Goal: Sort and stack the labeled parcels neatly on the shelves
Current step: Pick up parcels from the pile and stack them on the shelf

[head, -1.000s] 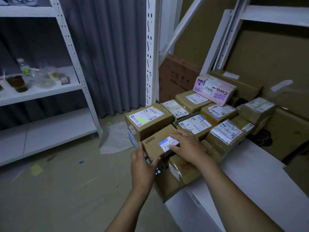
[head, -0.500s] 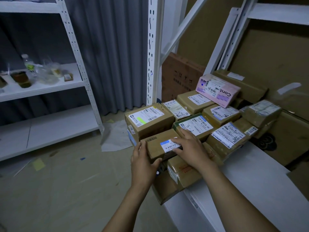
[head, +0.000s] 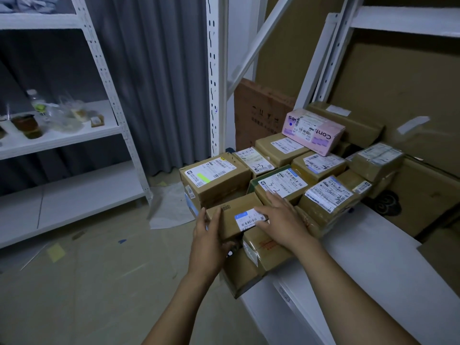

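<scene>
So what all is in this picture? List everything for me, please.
small parcel: one, brown, front of the pile, in both hands
other parcels: about eleven, brown, piled on the low shelf
pink box: one, pink, atop the pile's back
low shelf: one, white, right
rack: one, white, left
bottle and jar: one each, clear and amber, on the rack
curtain: one, grey, behind
sheet: one, white, on the floor
left hand: one, grips the small parcel's left end
right hand: one, rests flat on its label
</scene>
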